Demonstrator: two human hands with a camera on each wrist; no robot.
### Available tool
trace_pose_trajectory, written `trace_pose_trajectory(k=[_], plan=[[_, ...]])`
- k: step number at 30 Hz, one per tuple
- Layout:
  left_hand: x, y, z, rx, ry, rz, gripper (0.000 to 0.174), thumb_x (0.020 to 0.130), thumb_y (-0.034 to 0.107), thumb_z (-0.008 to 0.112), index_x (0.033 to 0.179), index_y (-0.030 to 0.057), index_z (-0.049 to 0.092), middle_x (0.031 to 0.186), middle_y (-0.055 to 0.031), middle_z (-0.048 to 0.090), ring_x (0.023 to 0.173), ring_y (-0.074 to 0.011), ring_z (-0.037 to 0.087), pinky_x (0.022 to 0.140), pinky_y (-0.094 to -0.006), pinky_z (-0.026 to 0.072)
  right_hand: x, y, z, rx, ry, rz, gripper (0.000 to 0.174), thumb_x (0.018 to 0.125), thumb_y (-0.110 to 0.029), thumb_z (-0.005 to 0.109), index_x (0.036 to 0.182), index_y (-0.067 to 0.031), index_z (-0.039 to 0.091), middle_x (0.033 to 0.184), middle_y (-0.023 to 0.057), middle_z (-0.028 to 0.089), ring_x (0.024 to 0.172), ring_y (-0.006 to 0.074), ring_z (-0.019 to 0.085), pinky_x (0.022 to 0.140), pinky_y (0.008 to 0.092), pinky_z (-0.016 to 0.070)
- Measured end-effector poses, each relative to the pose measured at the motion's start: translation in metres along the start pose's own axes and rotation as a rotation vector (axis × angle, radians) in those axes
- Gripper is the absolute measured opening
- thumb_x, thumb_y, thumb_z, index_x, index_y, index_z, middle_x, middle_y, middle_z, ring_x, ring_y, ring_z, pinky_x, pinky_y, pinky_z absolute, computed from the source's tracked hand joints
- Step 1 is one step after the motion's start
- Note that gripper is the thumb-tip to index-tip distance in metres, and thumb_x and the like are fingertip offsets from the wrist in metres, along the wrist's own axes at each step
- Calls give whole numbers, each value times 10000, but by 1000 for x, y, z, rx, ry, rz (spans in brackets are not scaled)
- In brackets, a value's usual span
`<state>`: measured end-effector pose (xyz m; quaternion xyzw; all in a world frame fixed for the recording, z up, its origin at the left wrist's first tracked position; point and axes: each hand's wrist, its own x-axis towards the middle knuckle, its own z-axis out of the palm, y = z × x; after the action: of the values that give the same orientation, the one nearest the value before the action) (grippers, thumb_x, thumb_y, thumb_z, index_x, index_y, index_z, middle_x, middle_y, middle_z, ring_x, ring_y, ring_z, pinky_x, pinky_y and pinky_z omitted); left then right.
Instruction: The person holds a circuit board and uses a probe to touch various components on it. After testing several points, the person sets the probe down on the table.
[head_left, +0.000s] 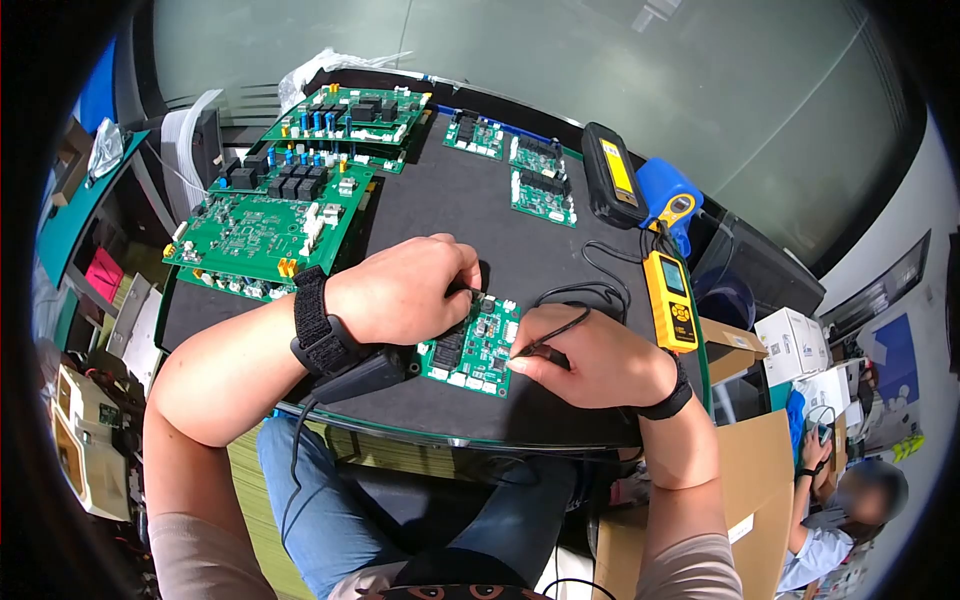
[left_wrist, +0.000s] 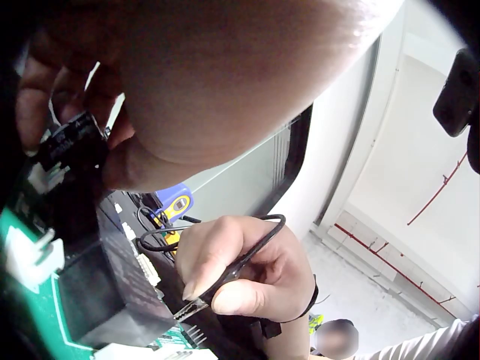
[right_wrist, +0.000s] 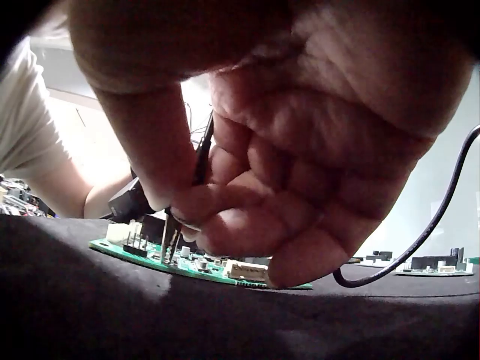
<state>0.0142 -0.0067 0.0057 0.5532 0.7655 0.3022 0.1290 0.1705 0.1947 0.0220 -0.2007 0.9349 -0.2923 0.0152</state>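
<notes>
A small green circuit board (head_left: pixel 488 343) with white connectors and black blocks lies on the dark mat in front of me. My left hand (head_left: pixel 405 292) grips it at its far end, thumb and fingers on both sides of a black component (left_wrist: pixel 75 142) with pale print. Between thumb and index finger, my right hand (head_left: pixel 590 360) pinches a tweezer-like probe (right_wrist: pixel 171 238) on a black cable. Its two metal prongs point down at the board's right part, tips right at the small parts beside a pin header (right_wrist: pixel 135 246).
A yellow handheld meter (head_left: pixel 672 300) with black leads lies to the right. Behind it are a black case (head_left: pixel 613 175) and a blue-and-yellow device (head_left: pixel 668 197). Large green boards (head_left: pixel 260 235) are stacked at left; several small boards (head_left: pixel 543 193) lie at the back. Another person sits far right.
</notes>
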Motion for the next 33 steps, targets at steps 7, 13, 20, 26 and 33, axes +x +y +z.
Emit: trace_pose_trajectory(k=[7,13,20,26,33], plan=[[0,0,0,0,3,-4,188,876,109,656,1026,-3,648,1015,-198,638,1005,-382,633,892,-437,518,0,0,1,9,5,6,179,942,-181,679,956,-27,589,852,143,606,786,356,607,712,426,490],[0,0,0,6,10,22,188,874,109,657,1025,-4,652,1021,-201,639,1012,-383,633,896,-439,519,0,0,1,-7,0,27,159,928,-159,712,934,-34,615,840,97,613,789,283,595,709,373,484],[1,0,0,0,-3,23,190,875,111,659,1023,-9,653,1020,-201,638,1007,-380,635,894,-436,520,1,0,2,18,16,-7,188,950,-190,671,930,-23,587,821,138,596,753,334,603,687,411,490],[1,0,0,-13,-1,5,191,877,113,656,1026,-7,653,1018,-203,638,1004,-379,636,893,-433,520,1,-1,1,21,-1,19,183,945,-186,672,932,-24,588,828,140,595,759,335,604,692,412,492],[1,-1,0,20,5,33,191,880,114,651,1031,-4,651,1023,-199,636,1004,-381,635,893,-437,519,0,0,1,-5,-12,23,135,921,-144,712,943,-36,633,855,92,632,792,271,613,714,362,496]])
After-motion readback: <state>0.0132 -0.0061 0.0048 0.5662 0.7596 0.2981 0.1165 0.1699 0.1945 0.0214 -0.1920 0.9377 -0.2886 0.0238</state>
